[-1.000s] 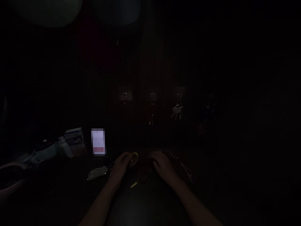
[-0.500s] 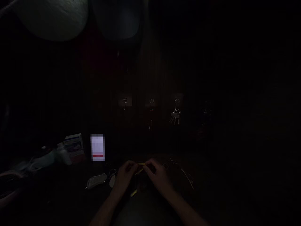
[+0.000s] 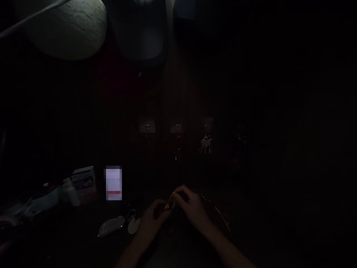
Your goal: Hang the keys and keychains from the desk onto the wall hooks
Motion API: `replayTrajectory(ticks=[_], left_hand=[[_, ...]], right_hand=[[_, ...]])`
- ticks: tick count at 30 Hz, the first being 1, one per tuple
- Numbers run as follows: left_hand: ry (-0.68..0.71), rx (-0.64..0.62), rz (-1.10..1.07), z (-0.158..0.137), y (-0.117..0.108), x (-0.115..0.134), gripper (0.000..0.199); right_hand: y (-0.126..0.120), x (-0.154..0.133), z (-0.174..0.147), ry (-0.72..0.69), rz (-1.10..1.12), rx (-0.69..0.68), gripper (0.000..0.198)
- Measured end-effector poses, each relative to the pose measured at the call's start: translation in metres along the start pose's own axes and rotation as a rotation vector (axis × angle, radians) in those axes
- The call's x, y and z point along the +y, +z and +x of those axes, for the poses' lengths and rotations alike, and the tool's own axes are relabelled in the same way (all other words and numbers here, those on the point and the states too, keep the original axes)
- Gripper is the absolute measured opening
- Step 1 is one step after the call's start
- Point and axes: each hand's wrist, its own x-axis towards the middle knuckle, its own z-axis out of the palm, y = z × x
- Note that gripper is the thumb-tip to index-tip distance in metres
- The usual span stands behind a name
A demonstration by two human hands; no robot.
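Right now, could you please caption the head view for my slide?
Left hand and right hand hold a yellow band in near darkness, keys hanging beyond.

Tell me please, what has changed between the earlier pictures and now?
The left hand has moved right and toward the person, keeping hold of the yellow strand. The right hand, earlier apart from it, has come left and now pinches it too. The short yellow piece nearer the person no longer shows, perhaps hidden. The hanging keys and box stayed.

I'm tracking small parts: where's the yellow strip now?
In the head view's lower middle, the yellow strip is held between the left hand and the right hand, below and left of the hanging keys.
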Motion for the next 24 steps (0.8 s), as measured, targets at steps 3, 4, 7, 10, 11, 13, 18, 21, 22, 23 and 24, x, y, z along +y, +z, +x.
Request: replayTrajectory(ticks=[3, 4, 7, 10, 11, 13, 18, 21, 22, 23, 24], left_hand=[[0.042, 0.041, 0.036, -0.001, -0.001, -0.002, 0.022], [0.053, 0.055, 0.059, -0.001, -0.001, -0.003, 0.022], [0.083, 0.062, 0.137, -0.001, -0.001, -0.010, 0.023], [0.085, 0.044, 0.206, -0.001, -0.001, -0.016, 0.025], [0.077, 0.038, 0.228, 0.000, -0.002, -0.017, 0.025], [0.064, 0.023, 0.267, 0.000, -0.003, -0.016, 0.025], [0.048, 0.001, 0.296, -0.004, -0.006, -0.005, 0.027], [0.032, 0.002, 0.294, -0.004, -0.006, -0.004, 0.027], [0.028, -0.001, 0.296, -0.004, -0.007, -0.005, 0.027], [0.025, -0.004, 0.297, -0.003, -0.007, -0.007, 0.027], [0.026, -0.004, 0.297, -0.003, -0.007, -0.009, 0.028]], right_hand=[[-0.009, -0.009, 0.011, -0.022, 0.030, 0.013, 0.019], [-0.012, -0.013, 0.016, -0.032, 0.041, 0.020, 0.020], [-0.024, -0.026, 0.034, -0.084, 0.053, 0.058, 0.020], [-0.035, -0.038, 0.054, -0.166, 0.026, 0.123, 0.018], [-0.038, -0.042, 0.061, -0.195, 0.010, 0.147, 0.018], [-0.044, -0.050, 0.074, -0.243, -0.004, 0.173, 0.019], [-0.053, -0.067, 0.102, -0.339, 0.003, 0.263, 0.018], [-0.056, -0.075, 0.117, -0.377, -0.014, 0.304, 0.017], [-0.057, -0.077, 0.121, -0.383, -0.026, 0.313, 0.017], [-0.058, -0.080, 0.125, -0.389, -0.039, 0.322, 0.017], [-0.059, -0.082, 0.128, -0.391, -0.051, 0.329, 0.018]])
